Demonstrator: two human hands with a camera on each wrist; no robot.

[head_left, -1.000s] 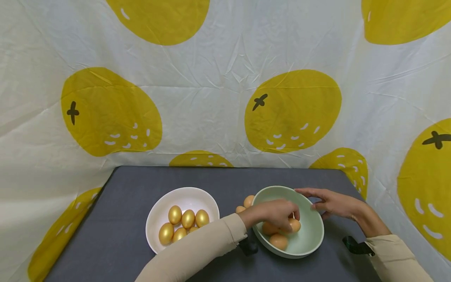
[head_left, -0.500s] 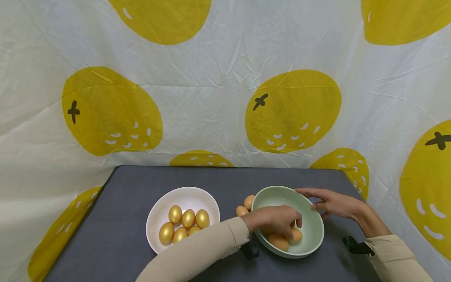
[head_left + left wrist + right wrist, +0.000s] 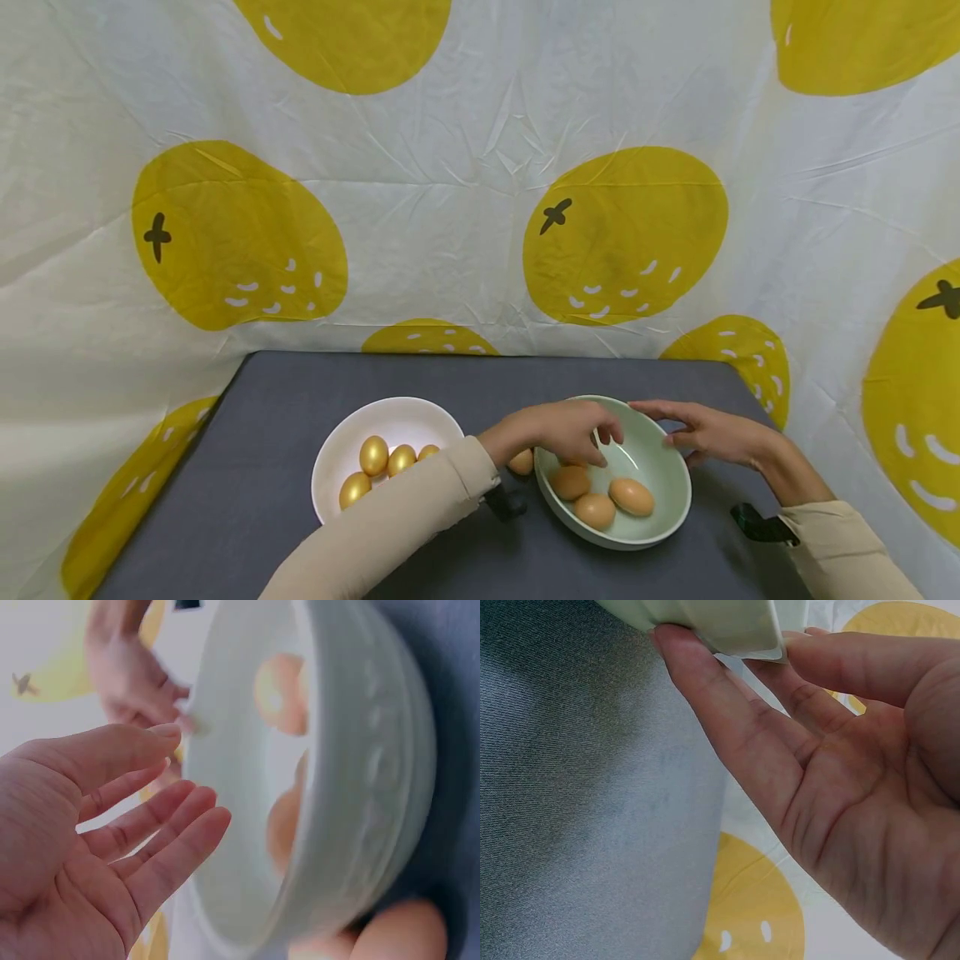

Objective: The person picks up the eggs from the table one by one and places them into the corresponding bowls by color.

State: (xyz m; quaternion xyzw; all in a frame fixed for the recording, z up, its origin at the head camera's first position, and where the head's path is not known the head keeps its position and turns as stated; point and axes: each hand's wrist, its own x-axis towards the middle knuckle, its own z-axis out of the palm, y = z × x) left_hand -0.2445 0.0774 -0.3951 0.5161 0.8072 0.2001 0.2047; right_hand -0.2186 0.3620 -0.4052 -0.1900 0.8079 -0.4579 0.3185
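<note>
A pale green bowl (image 3: 660,492) on the right of the table holds several brown eggs (image 3: 632,497), one partly behind my left hand. Over the bowl's left side hovers my left hand (image 3: 573,429), holding nothing; its fingers are relaxed and apart in the left wrist view. My right hand (image 3: 712,429) pinches the bowl's far right rim. In the right wrist view its thumb (image 3: 855,667) is on one side of the rim and its fingers on the other. Just outside the bowl lie brown eggs (image 3: 405,934), mostly hidden by my left wrist in the head view.
A white bowl (image 3: 330,467) with several golden eggs (image 3: 373,456) stands to the left, partly covered by my left sleeve (image 3: 390,517). Both bowls stand on a dark grey table (image 3: 300,379). A white curtain (image 3: 435,242) with yellow fruit prints hangs behind it.
My left hand has come off the eggs in the green bowl, moving up and left. An egg in the bowl now lies free of the fingers. The right hand stays at the rim.
</note>
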